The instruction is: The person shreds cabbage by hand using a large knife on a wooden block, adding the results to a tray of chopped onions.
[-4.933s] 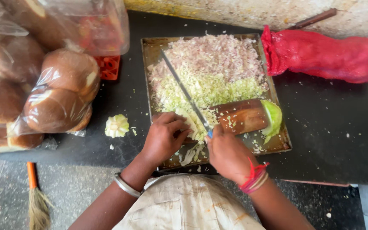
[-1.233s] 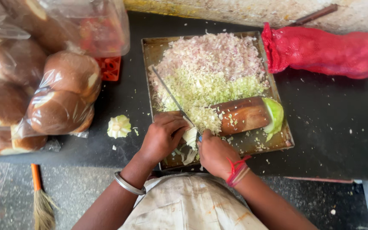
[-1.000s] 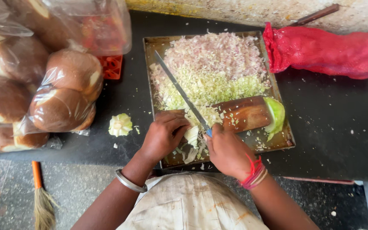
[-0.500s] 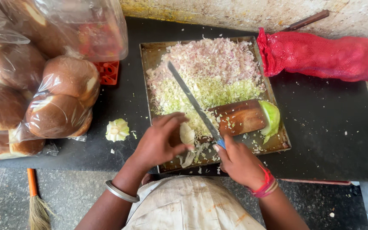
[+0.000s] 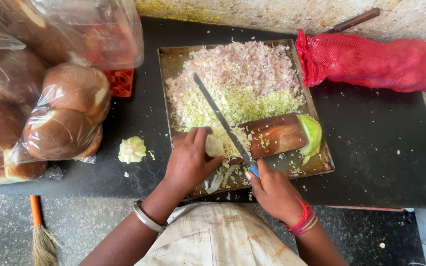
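Head view is showing the left hand (image 5: 189,160) pinning a cabbage piece (image 5: 215,146) on the wooden board (image 5: 272,135) at frame centre, steadying it, while the right hand (image 5: 272,192) is gripping the long knife (image 5: 221,123) angled over it, shreds heaping in the metal tray (image 5: 166,64).

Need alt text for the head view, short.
Right hand holds a long knife over a cabbage piece pinned by the left hand on a wooden board, inside a metal tray of shredded cabbage.
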